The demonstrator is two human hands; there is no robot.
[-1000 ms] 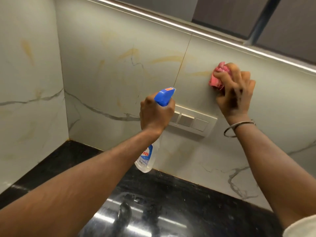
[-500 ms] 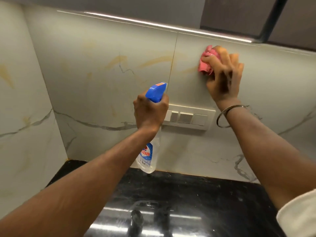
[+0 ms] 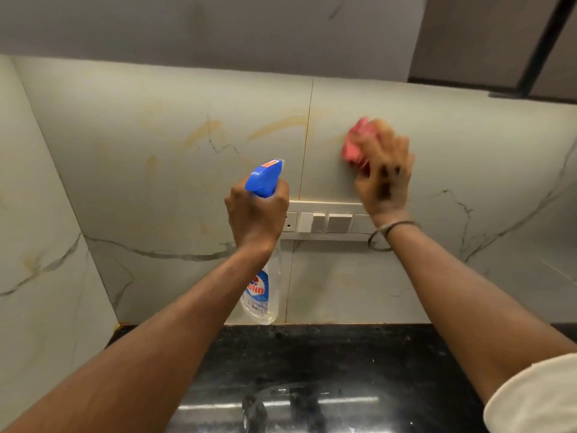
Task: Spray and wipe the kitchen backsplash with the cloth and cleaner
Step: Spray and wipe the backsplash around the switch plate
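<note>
Wiping looks partly done. The person's blurred right hand (image 3: 385,179) grasps a crumpled pink cloth (image 3: 356,145) against the pale marble-look tile backsplash (image 3: 156,189), just above the white switch panel (image 3: 327,221). The left hand (image 3: 256,214) grips a clear plastic spray bottle with a blue trigger head (image 3: 265,179) at the panel's left end. The tiles left of the panel likely remain to be wiped. A glossy black stone countertop (image 3: 327,364) runs below the panel.

left hand (image 3: 254,215) gripping spray bottle (image 3: 260,295), right hand (image 3: 384,179) pressing cloth (image 3: 354,145)
</note>
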